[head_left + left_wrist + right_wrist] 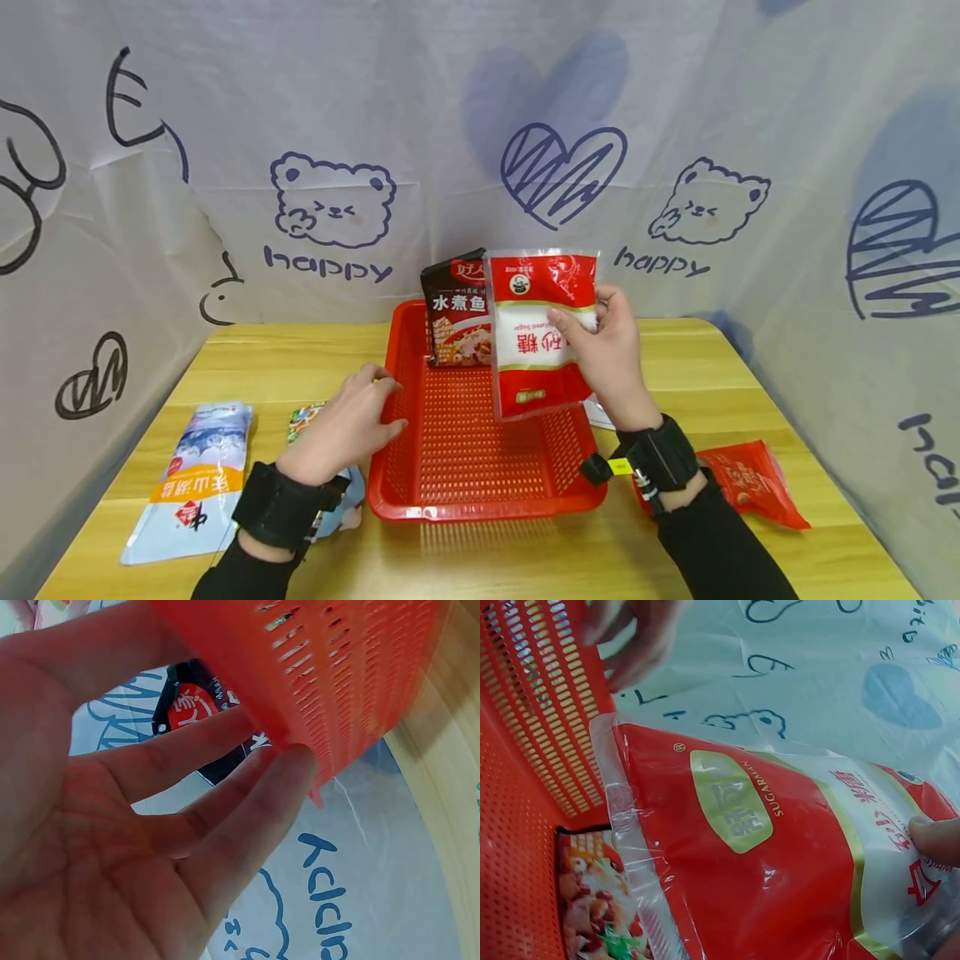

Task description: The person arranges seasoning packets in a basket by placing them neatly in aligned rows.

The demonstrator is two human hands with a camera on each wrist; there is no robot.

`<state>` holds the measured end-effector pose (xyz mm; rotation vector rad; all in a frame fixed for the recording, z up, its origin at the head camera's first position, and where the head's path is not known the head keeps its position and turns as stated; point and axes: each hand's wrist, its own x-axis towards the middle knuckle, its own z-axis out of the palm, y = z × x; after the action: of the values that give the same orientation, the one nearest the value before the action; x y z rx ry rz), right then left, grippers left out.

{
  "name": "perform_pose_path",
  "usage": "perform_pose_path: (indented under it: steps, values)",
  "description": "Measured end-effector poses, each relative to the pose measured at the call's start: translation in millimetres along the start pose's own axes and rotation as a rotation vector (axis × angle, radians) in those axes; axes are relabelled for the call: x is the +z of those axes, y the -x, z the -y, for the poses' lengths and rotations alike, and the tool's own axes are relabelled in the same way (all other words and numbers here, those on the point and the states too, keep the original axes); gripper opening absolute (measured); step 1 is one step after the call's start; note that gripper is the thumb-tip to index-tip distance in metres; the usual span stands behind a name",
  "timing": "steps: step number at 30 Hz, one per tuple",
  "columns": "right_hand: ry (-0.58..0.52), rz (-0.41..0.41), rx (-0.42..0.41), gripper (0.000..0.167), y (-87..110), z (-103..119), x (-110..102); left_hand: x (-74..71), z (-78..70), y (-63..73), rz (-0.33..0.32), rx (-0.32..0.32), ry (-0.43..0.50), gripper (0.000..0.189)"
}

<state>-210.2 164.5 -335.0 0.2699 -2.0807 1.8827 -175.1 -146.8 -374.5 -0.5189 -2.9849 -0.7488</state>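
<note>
While the right hand (611, 354) pinches a sugar bag (528, 337), the half-spread left hand (343, 427) touches a basket (487, 511).

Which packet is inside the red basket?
The black packet with the food picture, standing in the basket; the sugar bag is in the right hand, others lie on the table.

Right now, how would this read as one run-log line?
left hand: at left rim of basket; right hand: holds sugar bag over basket; inside: black packet; on table: salt bag, red packet
</note>
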Motion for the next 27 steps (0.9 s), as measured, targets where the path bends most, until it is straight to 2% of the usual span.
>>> perform_pose_path:
  steps: [3,7,12,15,18,21,27]
  values:
    - [0.01,0.027,-0.001,0.049,2.2,-0.1,4.7,-5.6,-0.6,-4.7,0.001,-0.003,0.018,0.05]
    - [0.018,0.073,0.013,0.046,4.9,0.9,9.0,-14.7,-5.7,-13.3,-0.077,0.038,0.03,0.061]
    - [0.054,0.165,0.0,0.044,6.4,1.1,13.7,-30.0,-17.9,-23.2,-0.21,0.159,0.101,0.075]
    - [0.08,0.226,-0.031,0.042,7.1,1.0,16.2,-39.3,-27.0,-29.2,-0.241,0.228,0.134,0.083]
    - [0.091,0.288,-0.071,0.041,8.6,0.8,18.6,-47.0,-35.5,-34.0,-0.218,0.28,0.138,0.088]
    - [0.112,0.347,-0.114,0.042,10.7,1.0,20.7,-51.5,-42.0,-38.9,-0.159,0.33,0.134,0.089]
    - [0.188,0.446,-0.23,0.043,14.1,3.2,24.2,-50.8,-46.7,-45.4,-0.038,0.393,0.178,0.086]
